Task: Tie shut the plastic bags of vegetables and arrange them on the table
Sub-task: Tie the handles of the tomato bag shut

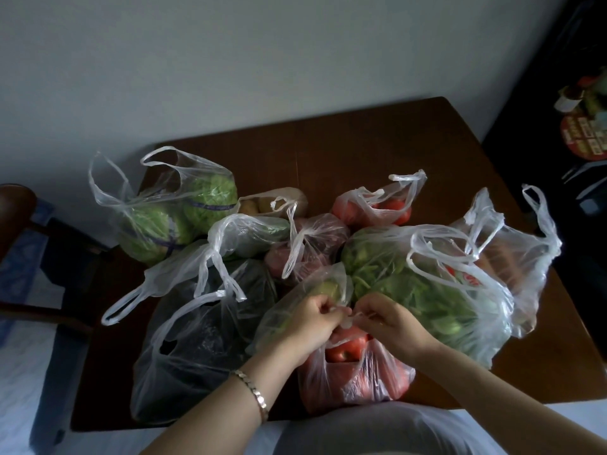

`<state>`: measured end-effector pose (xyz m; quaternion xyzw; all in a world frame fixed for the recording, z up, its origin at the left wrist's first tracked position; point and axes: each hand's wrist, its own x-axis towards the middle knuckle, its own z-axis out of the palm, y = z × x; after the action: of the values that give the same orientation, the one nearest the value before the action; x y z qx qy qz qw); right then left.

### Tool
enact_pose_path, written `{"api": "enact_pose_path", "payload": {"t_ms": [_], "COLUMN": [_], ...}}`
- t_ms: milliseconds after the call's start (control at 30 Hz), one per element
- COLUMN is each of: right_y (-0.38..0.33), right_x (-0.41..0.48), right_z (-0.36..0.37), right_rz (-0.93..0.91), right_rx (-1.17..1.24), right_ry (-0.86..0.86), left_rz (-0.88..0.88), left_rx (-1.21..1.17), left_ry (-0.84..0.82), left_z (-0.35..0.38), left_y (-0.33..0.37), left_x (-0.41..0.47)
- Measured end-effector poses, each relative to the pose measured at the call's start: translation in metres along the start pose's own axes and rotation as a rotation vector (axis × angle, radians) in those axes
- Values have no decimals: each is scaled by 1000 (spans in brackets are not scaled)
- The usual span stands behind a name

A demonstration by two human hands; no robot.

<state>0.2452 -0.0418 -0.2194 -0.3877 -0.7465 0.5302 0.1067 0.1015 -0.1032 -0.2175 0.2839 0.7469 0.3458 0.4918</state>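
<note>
On the brown bench (361,142), a bag of cabbage (170,208) lies at the far left. The left hand (310,318) and the right hand (391,320) each pinch a handle of the tomato bag (354,379). This bag sits at the near edge, touching a big bag of greens (427,290) on its right.

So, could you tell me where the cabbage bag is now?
Head view: the cabbage bag sits at the far left corner of the table, just left of the potato bag.

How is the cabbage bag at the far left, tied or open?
Open. The cabbage bag has both handles standing apart, unknotted.
</note>
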Motion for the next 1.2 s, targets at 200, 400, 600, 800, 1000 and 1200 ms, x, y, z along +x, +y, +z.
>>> {"api": "enact_pose_path", "payload": {"t_ms": [200, 400, 600, 800, 1000, 1200], "right_y": [0, -3, 14, 67, 63, 24], "right_x": [-8, -2, 8, -11, -13, -8], "right_z": [-8, -2, -12, -20, -16, -21], "right_rz": [90, 200, 413, 746, 811, 483], "right_rx": [262, 479, 702, 245, -18, 174], "right_ry": [-78, 123, 88, 131, 172, 239], "left_rz": [14, -321, -120, 242, 314, 180], "left_rx": [65, -571, -647, 423, 724, 334], "left_ry": [228, 416, 97, -179, -276, -214], "left_z": [-2, 7, 5, -17, -8, 6], "left_y": [-9, -3, 13, -40, -37, -19], "left_x": [-5, 13, 8, -2, -6, -3]}}
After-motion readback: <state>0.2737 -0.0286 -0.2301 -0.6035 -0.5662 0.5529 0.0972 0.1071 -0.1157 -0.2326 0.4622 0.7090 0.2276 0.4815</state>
